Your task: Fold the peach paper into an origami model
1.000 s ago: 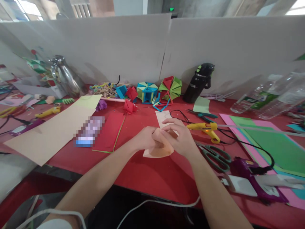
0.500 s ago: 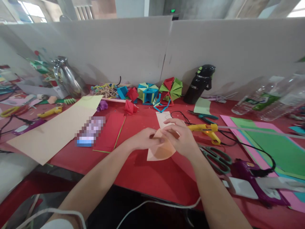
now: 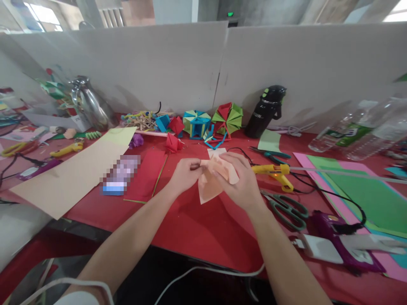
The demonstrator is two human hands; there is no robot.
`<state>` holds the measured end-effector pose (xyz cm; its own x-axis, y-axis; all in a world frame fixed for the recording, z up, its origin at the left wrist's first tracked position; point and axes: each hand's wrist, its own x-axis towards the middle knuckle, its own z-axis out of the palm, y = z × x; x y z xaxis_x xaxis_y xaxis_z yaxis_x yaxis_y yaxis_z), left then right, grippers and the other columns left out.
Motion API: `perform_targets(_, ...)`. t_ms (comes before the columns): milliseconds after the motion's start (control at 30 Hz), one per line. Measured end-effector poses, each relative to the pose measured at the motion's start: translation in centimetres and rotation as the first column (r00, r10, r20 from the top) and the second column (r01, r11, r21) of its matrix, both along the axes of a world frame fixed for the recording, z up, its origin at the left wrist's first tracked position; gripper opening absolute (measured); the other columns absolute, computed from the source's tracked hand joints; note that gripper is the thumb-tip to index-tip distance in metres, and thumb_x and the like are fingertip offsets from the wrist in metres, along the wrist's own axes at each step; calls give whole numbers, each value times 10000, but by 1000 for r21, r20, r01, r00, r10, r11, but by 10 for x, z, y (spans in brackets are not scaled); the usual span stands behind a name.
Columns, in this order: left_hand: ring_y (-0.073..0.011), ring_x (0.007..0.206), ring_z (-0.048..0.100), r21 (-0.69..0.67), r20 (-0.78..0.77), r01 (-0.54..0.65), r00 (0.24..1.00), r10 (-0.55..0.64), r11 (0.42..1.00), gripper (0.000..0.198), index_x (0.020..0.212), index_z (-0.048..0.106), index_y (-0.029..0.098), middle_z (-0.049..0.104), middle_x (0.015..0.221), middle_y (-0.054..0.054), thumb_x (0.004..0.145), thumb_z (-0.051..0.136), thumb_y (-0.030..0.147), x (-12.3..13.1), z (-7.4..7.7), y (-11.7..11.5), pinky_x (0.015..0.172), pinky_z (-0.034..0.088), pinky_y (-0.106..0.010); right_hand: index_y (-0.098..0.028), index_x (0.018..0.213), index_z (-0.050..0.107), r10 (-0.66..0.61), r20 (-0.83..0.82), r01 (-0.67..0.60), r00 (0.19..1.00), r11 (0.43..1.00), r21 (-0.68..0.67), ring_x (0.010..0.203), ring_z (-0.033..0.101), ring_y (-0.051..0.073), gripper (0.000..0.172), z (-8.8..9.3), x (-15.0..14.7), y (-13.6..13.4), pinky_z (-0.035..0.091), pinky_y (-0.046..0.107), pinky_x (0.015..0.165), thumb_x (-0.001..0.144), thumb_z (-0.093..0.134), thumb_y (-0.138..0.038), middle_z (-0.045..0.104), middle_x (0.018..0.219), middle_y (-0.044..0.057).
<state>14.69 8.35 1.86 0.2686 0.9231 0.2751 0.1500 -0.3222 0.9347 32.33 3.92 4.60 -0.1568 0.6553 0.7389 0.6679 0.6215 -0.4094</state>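
Observation:
A peach sheet of paper [image 3: 210, 189], creased and partly folded, is held up above the red table between my two hands. My left hand [image 3: 186, 174] pinches its upper left edge between thumb and fingers. On the other side my right hand [image 3: 239, 178] grips the paper, thumb in front and fingers behind, partly covering it. Behind the hands lies a pale strip of paper [image 3: 213, 152] on the table. Dark green scissors [image 3: 288, 209] and a yellow glue gun [image 3: 275, 173] lie to the right of my right hand.
Left of the hands are red paper sheets [image 3: 146, 176], a blurred phone [image 3: 121, 174] and a long beige sheet [image 3: 73, 171]. Folded paper shapes [image 3: 197, 125] and a black bottle [image 3: 266, 112] stand along the partition. Coloured sheets [image 3: 359, 190] and a purple power strip [image 3: 333, 222] are at right.
The peach paper has been turned and raised slightly, and its folds now open toward me. My left hand has shifted left to the edge, and my right hand has closed farther round the paper.

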Motion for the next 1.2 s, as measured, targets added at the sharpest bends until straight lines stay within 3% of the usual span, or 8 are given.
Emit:
perform_targets(100, -102, 592, 495, -42, 91, 0, 996, 4, 999, 168, 680, 563, 156, 513, 632, 20, 779, 600, 287, 0, 3, 0, 558, 346, -218, -201, 1086, 608, -5, 8, 6, 1000, 997, -77, 1032, 609, 275, 301, -4, -4, -2, 493, 449, 900, 813, 675, -308, 650, 1102, 121)
perform_targets(200, -116, 632, 543, -65, 113, -3, 994, 10, 998, 120, 742, 612, 152, 575, 681, 3, 763, 609, 270, 2, 3, -1, 591, 385, -223, -204, 1068, 610, -21, -6, 19, 1000, 989, -149, 1020, 620, 271, 253, -9, -8, -1, 513, 432, 859, 827, 650, -272, 663, 1091, 112)
perform_targets(367, -108, 581, 508, -103, 93, 22, 996, -12, 994, 202, 718, 591, 153, 544, 624, 12, 804, 582, 335, 5, 2, -4, 550, 351, -218, -204, 989, 649, -44, -55, 35, 997, 986, -162, 968, 637, 243, 138, -10, -10, 0, 507, 407, 865, 859, 603, -212, 685, 1017, 93)
perform_targets(600, -75, 523, 356, 0, -6, 63, 998, -63, 998, 359, 636, 506, 157, 386, 562, 43, 847, 568, 440, 5, 6, -8, 494, 246, -216, -205, 872, 677, -86, -119, 64, 989, 982, -175, 845, 643, 206, 78, -8, -10, -4, 499, 332, 774, 876, 606, -239, 684, 882, 60)
perform_targets(900, -76, 547, 391, 10, 7, 102, 995, -102, 995, 342, 667, 536, 148, 423, 592, 38, 845, 579, 436, 5, 7, -9, 512, 279, -211, -194, 777, 665, -113, -154, 78, 982, 973, -215, 757, 622, 177, 83, -8, -10, -3, 477, 293, 710, 847, 639, -232, 657, 793, 34)
perform_targets(1033, -81, 556, 418, -44, 45, 130, 991, -128, 991, 340, 676, 560, 148, 452, 596, 32, 841, 579, 445, 5, 6, -10, 517, 311, -207, -197, 769, 664, -114, -151, 80, 982, 974, -213, 748, 623, 179, 90, -7, -9, -3, 481, 297, 701, 844, 638, -240, 655, 785, 33)
perform_targets(1200, -110, 596, 533, -224, 184, 181, 973, -141, 958, 276, 706, 603, 158, 543, 646, 11, 817, 574, 409, 7, 9, -12, 572, 441, -225, -211, 763, 672, -109, -135, 82, 985, 978, -190, 747, 625, 191, 114, -5, -10, -4, 502, 319, 714, 856, 610, -234, 652, 783, 39)
